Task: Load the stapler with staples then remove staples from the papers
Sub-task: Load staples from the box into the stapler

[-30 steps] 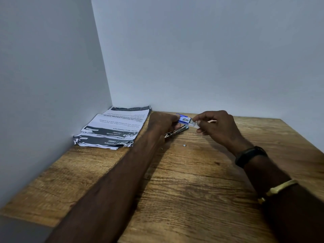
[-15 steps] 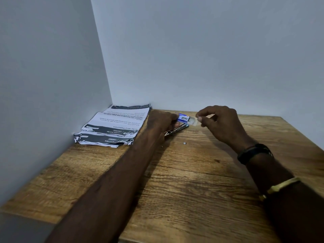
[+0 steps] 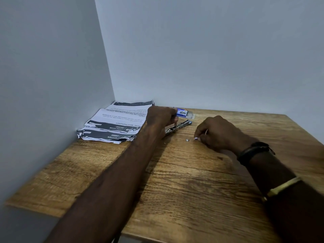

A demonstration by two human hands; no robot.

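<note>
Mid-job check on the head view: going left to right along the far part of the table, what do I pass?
Paper stack → left hand → blue staple box → small loose bit on the table → right hand → black wristband.

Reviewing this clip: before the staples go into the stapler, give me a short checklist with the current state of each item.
1. Stapler lying on the table, steadied by left hand: ok.
2. Stapler tray open: cannot tell.
3. Staple box within reach, beside the left hand: ok.
4. Right hand pinching a staple strip: cannot tell; fingertips on the table.
5. Loose bit near the right hand: not ok.
6. Papers stacked aside in the corner: ok.
</note>
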